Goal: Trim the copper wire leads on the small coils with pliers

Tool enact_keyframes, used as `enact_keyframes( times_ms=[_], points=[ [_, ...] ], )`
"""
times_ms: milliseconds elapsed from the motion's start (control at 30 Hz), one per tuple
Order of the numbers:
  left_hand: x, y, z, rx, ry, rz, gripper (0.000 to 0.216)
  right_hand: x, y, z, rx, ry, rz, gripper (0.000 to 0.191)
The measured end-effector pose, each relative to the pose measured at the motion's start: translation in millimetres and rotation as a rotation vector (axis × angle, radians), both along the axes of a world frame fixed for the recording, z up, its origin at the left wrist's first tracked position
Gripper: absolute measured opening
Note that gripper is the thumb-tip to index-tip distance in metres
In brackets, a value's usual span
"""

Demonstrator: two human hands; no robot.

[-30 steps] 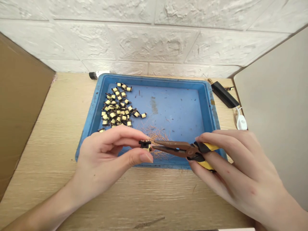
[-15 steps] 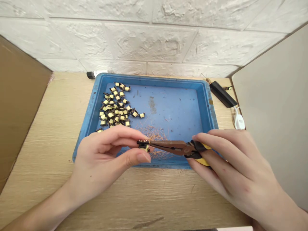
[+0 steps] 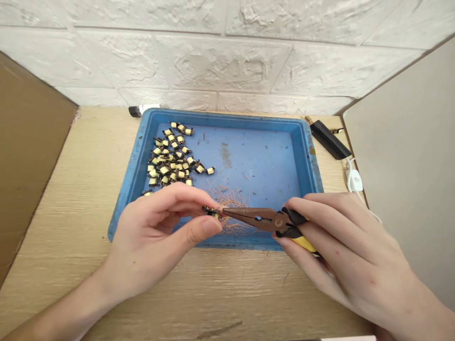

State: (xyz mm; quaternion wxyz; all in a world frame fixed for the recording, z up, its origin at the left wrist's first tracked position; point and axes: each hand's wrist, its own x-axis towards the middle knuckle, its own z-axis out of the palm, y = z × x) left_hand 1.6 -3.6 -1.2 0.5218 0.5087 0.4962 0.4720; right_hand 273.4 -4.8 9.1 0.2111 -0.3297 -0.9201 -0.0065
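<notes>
Between the thumb and fingers of my left hand [image 3: 159, 237] is a small transformer [image 3: 212, 212], black with a yellow wrap and metal pins. My right hand [image 3: 341, 251] grips long-nose pliers [image 3: 254, 219] with black and yellow handles. Their brownish jaws point left, and the tips are right beside the transformer's right end. Whether the tips touch a pin or wire is too small to tell. Both hands are above the near side of a blue tray [image 3: 227, 118]. Short copper-coloured wire pieces [image 3: 231, 194] lie in the tray behind and under the pliers.
Many similar transformers [image 3: 174, 158] are heaped in the tray's left part. A black tool with a thin metal tip [image 3: 330, 139] lies right of the tray, near a white cord switch [image 3: 354, 181]. A black-capped white bottle [image 3: 142, 110] lies behind the tray. A brick-patterned wall [image 3: 220, 61] stands at the back.
The transformer has tilted in my left fingers, so its pins show less plainly. The pliers' tips have shifted slightly right, and their handles have spread a little with my right hand.
</notes>
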Motion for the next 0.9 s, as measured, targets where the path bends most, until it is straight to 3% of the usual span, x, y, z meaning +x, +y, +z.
enact_keyframes(
  times_ms=[433, 700, 900],
  points=[
    [-6.2, -3.5, -2.4, 0.018, -0.065, -0.062, 0.021, -1.8, 0.4, 1.8, -0.061, 0.040, 0.036, 0.025],
    [-9.5, -3.8, -3.5, 0.066, -0.104, -0.111, 0.004, 0.3, -1.2, 1.7, -0.098, 0.057, 0.046, 0.025],
    [-7.8, -4.5, -4.4, 0.034, -0.138, -0.118, 0.012, -2.1, -2.8, 0.9, -0.139, 0.071, 0.038, 0.029]
  ],
)
